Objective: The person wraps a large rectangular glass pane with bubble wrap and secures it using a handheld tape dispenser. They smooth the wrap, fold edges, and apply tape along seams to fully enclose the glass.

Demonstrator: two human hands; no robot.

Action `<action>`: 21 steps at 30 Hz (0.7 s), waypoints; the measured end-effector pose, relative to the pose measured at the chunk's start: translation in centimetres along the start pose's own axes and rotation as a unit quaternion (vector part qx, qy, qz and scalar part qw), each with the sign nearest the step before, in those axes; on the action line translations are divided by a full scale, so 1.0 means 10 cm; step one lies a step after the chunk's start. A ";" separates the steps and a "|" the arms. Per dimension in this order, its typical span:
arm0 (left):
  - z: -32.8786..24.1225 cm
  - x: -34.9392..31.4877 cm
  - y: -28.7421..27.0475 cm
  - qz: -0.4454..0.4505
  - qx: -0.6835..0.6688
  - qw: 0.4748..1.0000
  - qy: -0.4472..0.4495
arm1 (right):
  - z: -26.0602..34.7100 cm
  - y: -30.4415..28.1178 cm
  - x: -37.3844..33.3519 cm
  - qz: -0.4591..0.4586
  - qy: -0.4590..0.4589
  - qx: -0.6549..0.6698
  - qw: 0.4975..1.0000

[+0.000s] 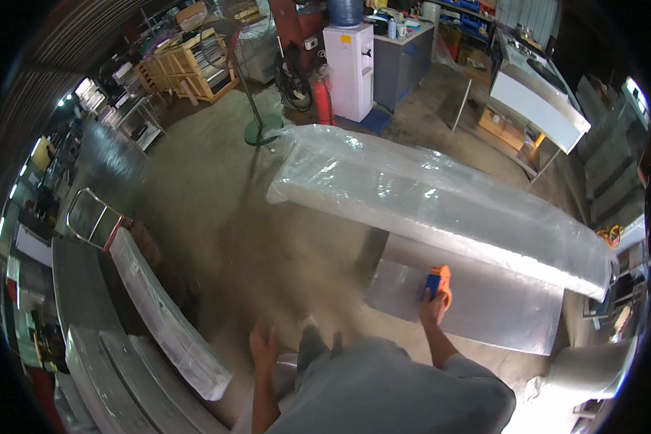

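My right hand is closed round an orange-and-blue hand-held tool, shaped like a tape dispenser; its exact kind is too small to tell. Below the tool lies a flat silvery sheet on the floor. Just beyond the sheet stretches a long bulky piece wrapped in clear film, with no hand touching it. My left hand hangs low in front of me, its fingers apart and nothing in it. Left of that hand rests a long narrow film-wrapped piece.
A hand truck frame and several wrapped panels line the left side. Farther off stand a round green base with a pole, a red fire extinguisher and a white water dispenser. A metal-topped table is at far right.
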State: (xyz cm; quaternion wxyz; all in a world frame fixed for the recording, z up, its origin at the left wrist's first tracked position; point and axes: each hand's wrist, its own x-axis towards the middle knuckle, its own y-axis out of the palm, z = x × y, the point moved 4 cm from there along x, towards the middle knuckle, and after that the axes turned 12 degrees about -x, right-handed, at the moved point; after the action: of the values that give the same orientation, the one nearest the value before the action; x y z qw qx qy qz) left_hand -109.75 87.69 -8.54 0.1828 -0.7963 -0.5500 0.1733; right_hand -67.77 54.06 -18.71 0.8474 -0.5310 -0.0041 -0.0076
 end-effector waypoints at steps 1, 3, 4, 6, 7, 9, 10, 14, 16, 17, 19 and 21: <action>-0.11 0.44 -0.07 0.021 0.011 1.000 0.015 | 0.06 0.05 -0.02 -0.005 0.029 -0.011 0.999; -0.53 1.34 -0.05 0.063 0.100 0.984 0.135 | 0.18 0.12 -0.09 -0.031 0.073 -0.025 0.997; -0.75 1.75 0.01 0.081 0.093 0.980 0.153 | 0.20 0.16 -0.13 -0.030 0.117 -0.058 0.991; -1.29 2.53 0.22 0.116 0.100 0.962 0.227 | 0.31 0.21 -0.24 -0.030 0.142 -0.044 0.988; -1.59 2.88 0.38 0.132 0.100 0.944 0.286 | 0.34 0.23 -0.31 -0.027 0.190 -0.053 0.980; -2.11 3.48 0.76 0.152 0.108 0.896 0.403 | 0.44 0.27 -0.44 -0.040 0.220 -0.063 0.973; -2.29 3.77 0.99 0.162 0.159 0.882 0.414 | 0.49 0.30 -0.51 -0.031 0.255 -0.074 0.964; -2.72 4.79 1.78 0.181 0.277 0.758 0.562 | 0.77 0.35 -0.64 -0.067 0.308 -0.122 0.941; -2.74 5.25 2.14 0.206 0.342 0.700 0.592 | 0.90 0.32 -0.62 -0.131 0.348 -0.177 0.911; -2.71 5.43 2.33 0.225 0.336 0.695 0.595 | 0.95 0.32 -0.56 -0.140 0.349 -0.158 0.913; -2.70 5.81 2.64 0.248 0.361 0.682 0.585 | 1.01 0.32 -0.49 -0.127 0.399 -0.132 0.898; -2.59 6.09 2.80 0.282 0.376 0.692 0.548 | 1.07 0.31 -0.43 -0.114 0.433 -0.153 0.881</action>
State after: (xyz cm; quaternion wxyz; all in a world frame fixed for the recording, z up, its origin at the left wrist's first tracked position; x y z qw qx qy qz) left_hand -54.27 133.08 -3.95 0.6784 -0.7324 0.0089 -0.0581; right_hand -72.04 65.04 -16.93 0.6664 -0.5936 0.3035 -0.3339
